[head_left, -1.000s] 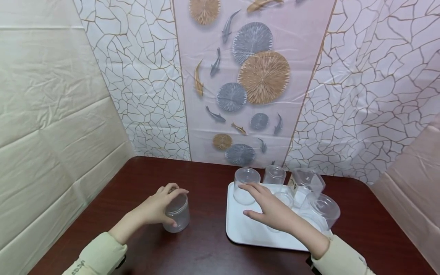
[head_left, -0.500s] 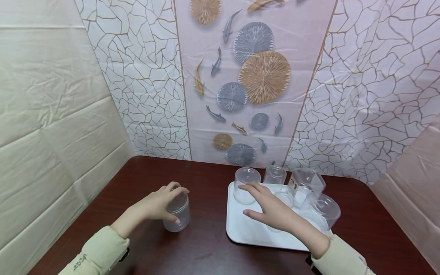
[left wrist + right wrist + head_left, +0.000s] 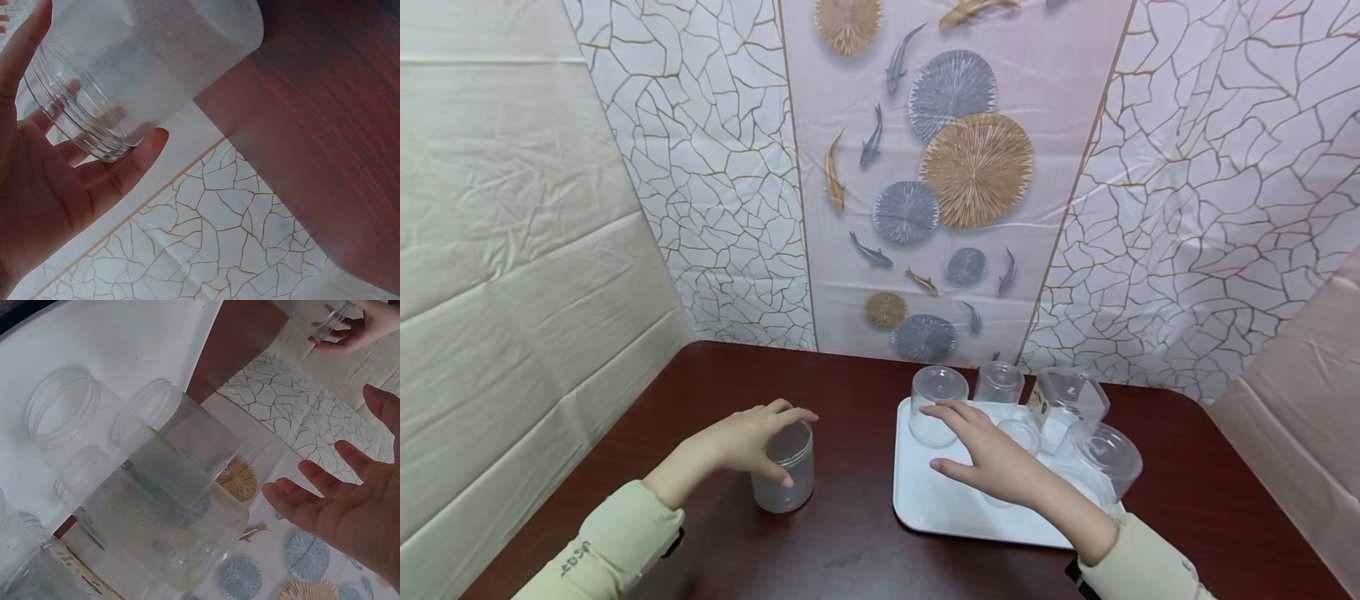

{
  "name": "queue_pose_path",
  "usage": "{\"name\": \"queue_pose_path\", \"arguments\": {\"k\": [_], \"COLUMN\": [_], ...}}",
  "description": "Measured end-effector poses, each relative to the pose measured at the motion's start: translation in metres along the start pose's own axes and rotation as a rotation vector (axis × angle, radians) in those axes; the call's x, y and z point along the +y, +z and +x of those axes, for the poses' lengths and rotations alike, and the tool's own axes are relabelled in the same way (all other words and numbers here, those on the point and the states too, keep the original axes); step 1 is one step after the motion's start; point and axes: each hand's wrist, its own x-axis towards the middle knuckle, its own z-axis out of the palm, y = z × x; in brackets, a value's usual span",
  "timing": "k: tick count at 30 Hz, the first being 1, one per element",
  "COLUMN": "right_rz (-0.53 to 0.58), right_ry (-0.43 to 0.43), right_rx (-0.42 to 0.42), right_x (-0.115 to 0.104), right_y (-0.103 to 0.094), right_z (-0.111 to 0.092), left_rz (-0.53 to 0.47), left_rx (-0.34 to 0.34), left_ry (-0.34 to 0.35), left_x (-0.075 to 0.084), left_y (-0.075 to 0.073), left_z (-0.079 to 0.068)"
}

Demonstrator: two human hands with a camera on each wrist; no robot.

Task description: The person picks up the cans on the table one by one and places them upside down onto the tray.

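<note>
On the dark wooden table at the left stands a clear plastic jar [image 3: 792,482], upright with its mouth up. My left hand [image 3: 748,440] grips it near the top, thumb on one side and fingers on the other. In the left wrist view, the fingers curve around the jar's threaded rim [image 3: 81,119]. My right hand [image 3: 992,458] hovers over the white tray [image 3: 936,510], fingers spread and loosely bent, holding nothing. Nearest to it is an upside-down clear jar [image 3: 931,429] on the tray; the right wrist view shows the fingertips apart from the jars.
Several more clear containers share the tray, including a small one [image 3: 998,382] at the back, an angular one with a label [image 3: 1067,400] and a wide one [image 3: 1108,454] at the right. A patterned cloth [image 3: 925,283] hangs behind the table [image 3: 850,550].
The left hand and jar have shifted very slightly, the jar's base coming a little nearer the front. The right hand stays in place above the tray.
</note>
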Motion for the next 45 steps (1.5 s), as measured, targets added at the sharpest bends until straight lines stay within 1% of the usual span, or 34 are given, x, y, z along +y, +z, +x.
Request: {"name": "queue_pose_path", "arguments": {"k": [8,14,16,19,23,28,31,37,42,45], "right_rz": [0.012,0.029,0.037,0.048,0.048,0.048,0.066,0.082,0.094,0.12], "right_ry": [0.001,-0.001,0.0,0.004,0.011,0.013,0.01,0.001,-0.006,-0.012], "right_rx": [-0.005,-0.01,-0.008,-0.008,-0.007,0.015,0.04,0.08,0.123,0.143], "right_x": [0.002,0.003,0.003,0.003,0.003,0.005,0.006,0.01,0.013,0.013], "right_y": [0.002,0.003,0.004,0.004,0.003,-0.001,-0.005,-0.011,-0.012,-0.012], "right_z": [0.0,0.001,0.001,0.002,0.003,0.004,0.004,0.006,0.008,0.01], "left_rz": [0.012,-0.021,-0.026,-0.008,0.006,0.006,-0.001,-0.032,-0.103,-0.143], "left_rx": [-0.026,-0.043,-0.044,-0.024,0.04,0.168,0.226,0.31,0.367,0.402], "left_ry": [-0.007,-0.023,-0.025,-0.01,-0.002,-0.002,0.001,0.005,-0.001,-0.015], "left_x": [0.004,0.003,0.003,0.003,0.003,0.004,0.004,0.004,0.006,0.008], "left_y": [-0.006,-0.008,-0.008,-0.007,-0.006,-0.005,-0.005,-0.005,-0.005,-0.006], "left_z": [-0.001,-0.005,-0.006,-0.007,-0.008,-0.007,-0.006,-0.003,-0.001,-0.001]}}
